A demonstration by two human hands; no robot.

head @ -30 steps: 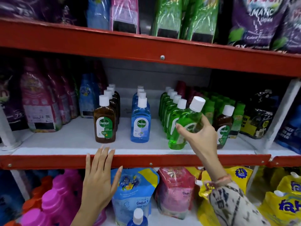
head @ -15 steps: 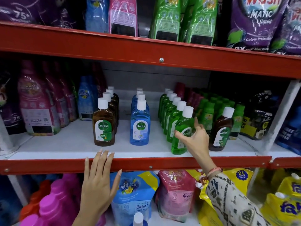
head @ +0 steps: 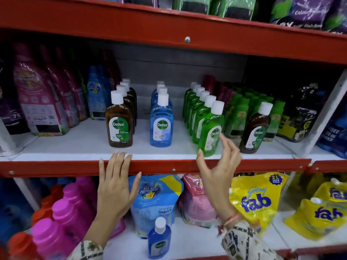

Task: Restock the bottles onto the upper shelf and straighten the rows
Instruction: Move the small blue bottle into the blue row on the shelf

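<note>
Three rows of Dettol bottles stand on the white shelf point(head: 78, 145): a brown row point(head: 119, 124), a blue row point(head: 161, 122) and a green row point(head: 211, 132). The front green bottle stands slightly tilted near the shelf's front edge. My right hand point(head: 218, 167) hovers just in front of it, fingers apart, holding nothing. My left hand point(head: 114, 184) lies flat against the red shelf lip point(head: 56, 167), fingers spread. A lone brown Dettol bottle point(head: 256, 130) stands to the right of the green row. A small blue Dettol bottle point(head: 159, 239) stands on the lower shelf.
Pink and purple refill pouches point(head: 41, 102) fill the shelf's left side; small green bottles point(head: 240, 113) and dark pouches point(head: 302, 117) fill the right. Below are pink jugs point(head: 62, 218), a blue Comfort pouch point(head: 154, 201) and yellow Fab pouches point(head: 257, 201). A red shelf beam point(head: 187, 34) runs overhead.
My right hand set the green bottle down at the front of the green row, let go and drew back toward me. My left hand stayed on the shelf lip.
</note>
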